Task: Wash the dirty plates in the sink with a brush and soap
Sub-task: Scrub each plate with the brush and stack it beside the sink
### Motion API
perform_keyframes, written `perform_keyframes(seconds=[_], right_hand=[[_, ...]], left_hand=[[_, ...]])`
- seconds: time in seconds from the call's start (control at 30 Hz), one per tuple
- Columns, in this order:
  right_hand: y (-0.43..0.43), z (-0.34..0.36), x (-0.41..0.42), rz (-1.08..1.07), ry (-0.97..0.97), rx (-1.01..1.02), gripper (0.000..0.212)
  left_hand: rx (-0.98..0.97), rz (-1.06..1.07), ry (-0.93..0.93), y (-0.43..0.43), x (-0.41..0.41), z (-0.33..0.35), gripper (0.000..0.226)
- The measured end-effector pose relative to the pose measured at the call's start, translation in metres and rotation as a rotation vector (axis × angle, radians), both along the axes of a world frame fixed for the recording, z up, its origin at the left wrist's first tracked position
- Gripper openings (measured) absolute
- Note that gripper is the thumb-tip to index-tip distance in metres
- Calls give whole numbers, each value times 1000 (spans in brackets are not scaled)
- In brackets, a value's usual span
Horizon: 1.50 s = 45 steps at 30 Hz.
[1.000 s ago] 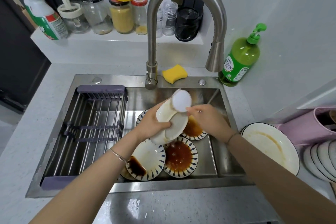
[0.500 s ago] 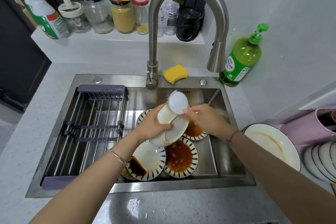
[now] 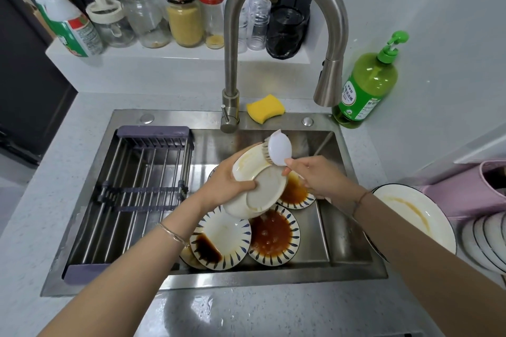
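Plate (image 3: 262, 189), one, tilted above the middle of the sink (image 3: 191, 117), left hand (image 3: 224, 186) fingers (image 3: 246, 186) curled round it; right hand (image 3: 320, 178) fingers (image 3: 295, 163) pinch one brush (image 3: 279, 149) against its rim. Three sauced plates (image 3: 273, 238) below; one soap bottle (image 3: 367, 85) by the sink's back-right corner.

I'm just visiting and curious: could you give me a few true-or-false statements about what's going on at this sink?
1. The left hand holds a white plate tilted over the sink. True.
2. The right hand holds nothing. False: it grips a white-backed brush, bristles against the plate's rim.
3. Water pours from the faucet. False: no stream shows.
4. A yellow sponge lies on the sink's ledge beside the faucet. True.
5. The plates lying in the sink are clean. False: they carry brown sauce.
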State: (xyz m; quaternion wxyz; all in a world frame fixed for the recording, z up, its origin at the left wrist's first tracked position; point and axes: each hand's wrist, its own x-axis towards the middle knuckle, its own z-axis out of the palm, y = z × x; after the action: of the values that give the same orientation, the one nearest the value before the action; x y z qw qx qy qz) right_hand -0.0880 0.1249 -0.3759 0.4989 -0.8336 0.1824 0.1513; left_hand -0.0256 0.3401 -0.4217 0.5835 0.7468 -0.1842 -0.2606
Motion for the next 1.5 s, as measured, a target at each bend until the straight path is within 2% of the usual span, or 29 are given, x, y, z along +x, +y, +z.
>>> perform_keyframes(seconds=[0.23,0.37,0.57,0.73,0.93,1.07,1.13,1.23,1.33,1.43,1.5], right_hand=[[-19,-21,-11,-85,268,146,41],[-17,-11,0,-103,214,253,39],[-11,-31,-31,-126,331,345,46],[-10,-31,-14,-164,222,359,44],[2,-62,-52,-241,336,517,46],[3,-66,-50,-457,138,632,50],[7,-58,-43,-468,37,548,46],[17,-46,-38,-474,-54,585,43],[22,-36,-34,-513,-93,538,30],[16,-30,-34,-475,-159,450,25],[7,-24,-33,-422,-222,353,29]], left_hand=[[-46,18,97,7,3,5,76],[-74,38,132,4,3,3,73],[-116,97,189,11,6,5,73],[-145,148,239,9,5,5,75],[-253,251,320,13,10,6,69],[-359,393,433,7,2,0,68],[-425,429,481,2,-6,-2,65],[-471,453,539,-8,-18,-5,58],[-434,444,523,-14,-22,-2,49],[-408,353,485,-9,-15,1,58],[-321,295,431,0,-8,6,63]])
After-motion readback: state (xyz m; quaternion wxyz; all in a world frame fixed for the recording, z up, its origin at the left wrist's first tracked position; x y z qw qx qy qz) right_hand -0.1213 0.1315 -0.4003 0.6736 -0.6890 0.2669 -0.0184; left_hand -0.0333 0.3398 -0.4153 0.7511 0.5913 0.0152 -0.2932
